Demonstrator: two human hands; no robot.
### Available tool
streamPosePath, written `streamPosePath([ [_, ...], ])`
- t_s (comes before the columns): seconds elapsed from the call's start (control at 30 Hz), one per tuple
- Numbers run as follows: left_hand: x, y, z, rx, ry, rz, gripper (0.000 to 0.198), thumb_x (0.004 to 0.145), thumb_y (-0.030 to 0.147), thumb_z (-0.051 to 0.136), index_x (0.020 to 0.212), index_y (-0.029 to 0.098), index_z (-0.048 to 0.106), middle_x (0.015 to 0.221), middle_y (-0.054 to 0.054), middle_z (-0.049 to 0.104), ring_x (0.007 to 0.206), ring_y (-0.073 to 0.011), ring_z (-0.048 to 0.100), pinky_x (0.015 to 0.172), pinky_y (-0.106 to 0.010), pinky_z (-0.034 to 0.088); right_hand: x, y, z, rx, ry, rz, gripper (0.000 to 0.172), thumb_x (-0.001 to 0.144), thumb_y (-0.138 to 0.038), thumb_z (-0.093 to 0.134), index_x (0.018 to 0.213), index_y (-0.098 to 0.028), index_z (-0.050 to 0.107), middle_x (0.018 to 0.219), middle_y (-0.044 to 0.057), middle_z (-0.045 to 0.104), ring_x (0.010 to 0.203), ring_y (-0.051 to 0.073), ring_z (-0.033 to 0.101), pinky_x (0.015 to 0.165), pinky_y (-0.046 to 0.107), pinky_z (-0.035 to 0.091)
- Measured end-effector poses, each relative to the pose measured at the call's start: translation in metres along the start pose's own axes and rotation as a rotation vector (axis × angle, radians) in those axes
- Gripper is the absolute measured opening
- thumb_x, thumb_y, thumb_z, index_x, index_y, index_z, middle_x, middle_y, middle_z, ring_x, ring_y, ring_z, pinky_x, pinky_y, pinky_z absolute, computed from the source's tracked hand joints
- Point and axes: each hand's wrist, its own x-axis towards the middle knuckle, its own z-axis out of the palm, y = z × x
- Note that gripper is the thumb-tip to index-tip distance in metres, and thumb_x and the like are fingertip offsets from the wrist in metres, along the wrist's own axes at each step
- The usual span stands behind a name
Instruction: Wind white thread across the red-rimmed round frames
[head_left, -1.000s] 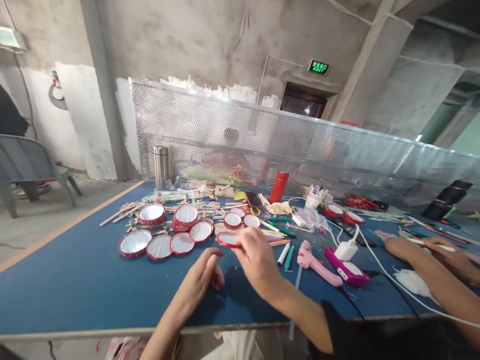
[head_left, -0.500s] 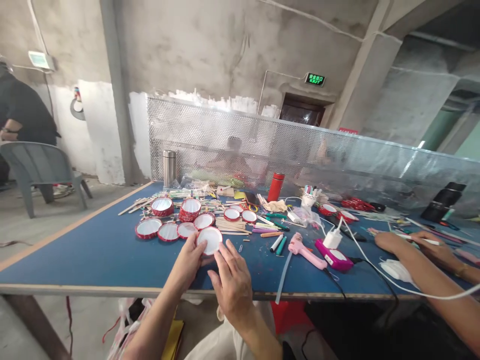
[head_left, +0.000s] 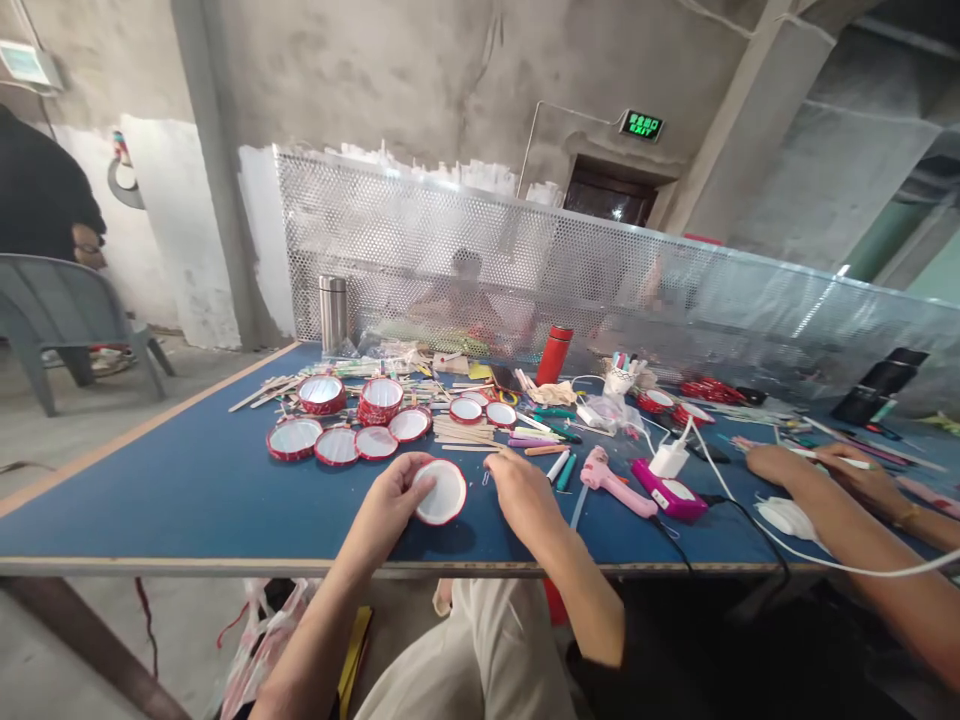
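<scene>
My left hand [head_left: 394, 505] is closed on the edge of a round white disc with a red rim [head_left: 441, 493], tilted up just above the blue table. To its right, my right hand [head_left: 525, 495] reaches down to the tabletop with thumb and forefinger pinched together. Whatever lies between those fingertips is too small and covered to make out. A paper clip [head_left: 486, 478] lies right beside them. Similar red-rimmed discs [head_left: 337, 445] lie behind my left hand, some of them in stacks [head_left: 381, 397]. Thin wooden sticks [head_left: 465, 432] are spread behind my right hand.
A pink glue gun [head_left: 615, 485] and a magenta power strip [head_left: 667, 490] with a white charger lie to the right, with cables trailing. Markers [head_left: 558, 466], a red bottle [head_left: 553, 355] and a steel flask [head_left: 333, 312] stand or lie farther back. Another person's arms [head_left: 817, 500] work at the right.
My right hand has left the disc and moved right, down to the table, its fingers closing where a small wooden piece lay. My left hand keeps the disc, shifted slightly right.
</scene>
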Motion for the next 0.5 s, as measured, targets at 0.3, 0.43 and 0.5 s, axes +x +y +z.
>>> streamPosePath([
  [0.3,0.002,-0.004,0.002,0.068,-0.049,0.022,0.027,0.073,0.042,0.062,0.084,0.019,0.053,0.059,0.006,0.054,0.053,-0.0111,0.049,0.049,-0.019,0.035,0.034,0.023,0.014,-0.043,-0.229,-0.099,0.012,0.088,-0.018,0.054,0.085,-0.013,0.064,0.09,0.005,0.065,0.09,0.016,0.061,0.08,0.031,0.046],
  [0.43,0.003,-0.006,0.001,0.148,-0.09,0.043,0.025,0.072,0.041,0.062,0.078,0.018,0.054,0.06,0.005,0.054,0.054,-0.0111,0.048,0.051,-0.02,0.035,0.035,0.022,0.009,-0.042,-0.271,-0.066,0.018,0.089,-0.03,0.055,0.089,-0.013,0.062,0.091,0.003,0.064,0.085,0.015,0.061,0.079,0.035,0.05],
  [0.5,0.002,-0.005,0.0,0.224,-0.113,0.048,0.023,0.074,0.04,0.06,0.076,0.017,0.057,0.061,0.004,0.056,0.056,-0.0121,0.049,0.052,-0.02,0.036,0.033,0.021,0.008,-0.012,-0.258,-0.049,0.018,0.089,-0.03,0.055,0.089,-0.013,0.061,0.09,0.002,0.064,0.083,0.014,0.061,0.077,0.034,0.05],
])
